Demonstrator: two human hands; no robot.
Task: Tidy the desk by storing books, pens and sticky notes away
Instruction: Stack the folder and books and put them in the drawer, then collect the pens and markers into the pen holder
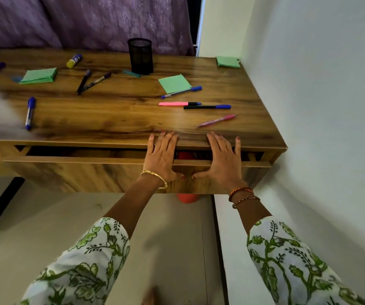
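Here, left hand [161,157] and right hand [222,159] flat, fingers straight, pressing the drawer [102,170] front at the bench [119,119] front edge.

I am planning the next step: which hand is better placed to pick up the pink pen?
Right. The right hand rests on the desk edge just below the pink pen; the left hand lies farther away.

No text or label here is legible.

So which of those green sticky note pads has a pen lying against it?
The middle pad, right of the black mesh pen cup: a blue-capped pen lies along its near edge. The left pad and the far-right corner pad sit alone.
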